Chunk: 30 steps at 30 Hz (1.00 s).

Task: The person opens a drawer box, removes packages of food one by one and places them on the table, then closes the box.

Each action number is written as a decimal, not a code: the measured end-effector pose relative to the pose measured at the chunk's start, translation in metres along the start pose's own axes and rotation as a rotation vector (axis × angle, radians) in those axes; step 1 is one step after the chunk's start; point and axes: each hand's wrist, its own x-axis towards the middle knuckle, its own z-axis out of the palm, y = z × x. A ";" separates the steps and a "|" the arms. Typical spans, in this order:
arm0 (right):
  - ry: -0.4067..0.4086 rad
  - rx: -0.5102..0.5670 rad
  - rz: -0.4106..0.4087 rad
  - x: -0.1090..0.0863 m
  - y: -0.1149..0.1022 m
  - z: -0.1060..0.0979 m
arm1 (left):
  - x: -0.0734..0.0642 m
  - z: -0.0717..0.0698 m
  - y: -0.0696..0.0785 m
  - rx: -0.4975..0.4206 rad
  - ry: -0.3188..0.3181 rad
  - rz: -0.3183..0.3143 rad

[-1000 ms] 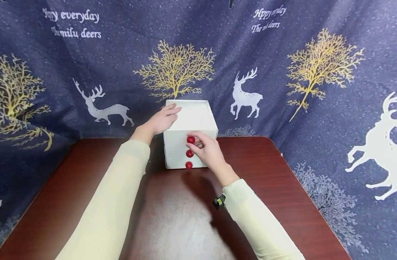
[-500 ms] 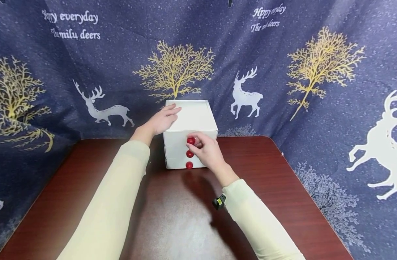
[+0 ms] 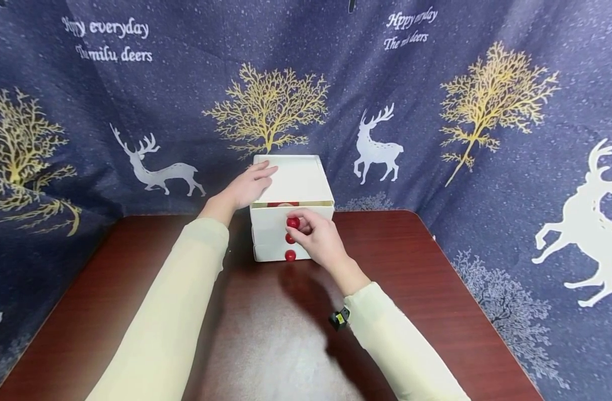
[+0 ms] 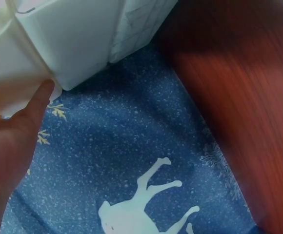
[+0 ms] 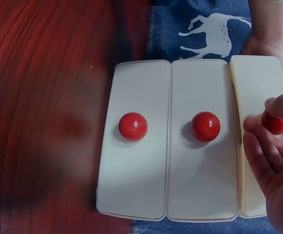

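A white cabinet (image 3: 298,178) with three stacked drawers stands at the table's far side, each drawer front bearing a round red knob. My right hand (image 3: 320,236) pinches the top drawer's knob (image 3: 293,223) between thumb and fingers. That top drawer (image 3: 271,220) is pulled out a little, and something red and pale shows in the gap under the cabinet's top. The middle knob (image 5: 205,126) and bottom knob (image 5: 133,126) sit on closed drawers. With fingers extended, my left hand (image 3: 248,186) rests on the cabinet's top at its left edge; the left wrist view shows its thumb (image 4: 45,92) against the cabinet's side.
The dark red wooden table (image 3: 266,334) extends in front of and beside the cabinet. Close behind it hangs a blue cloth (image 3: 180,111) printed with deer and golden trees. A small black device (image 3: 339,318) is strapped at my right wrist.
The top drawer has come slightly out toward me, with my right hand moving along on its knob. A gap has opened above its front. My left hand stays on the cabinet's top.
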 end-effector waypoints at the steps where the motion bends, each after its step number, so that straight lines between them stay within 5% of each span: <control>1: 0.002 -0.001 -0.004 -0.001 -0.001 0.000 | 0.000 0.000 0.000 -0.001 0.000 -0.001; 30: 0.014 0.018 -0.045 -0.015 -0.006 -0.002 | 0.000 -0.002 0.000 -0.021 -0.008 0.008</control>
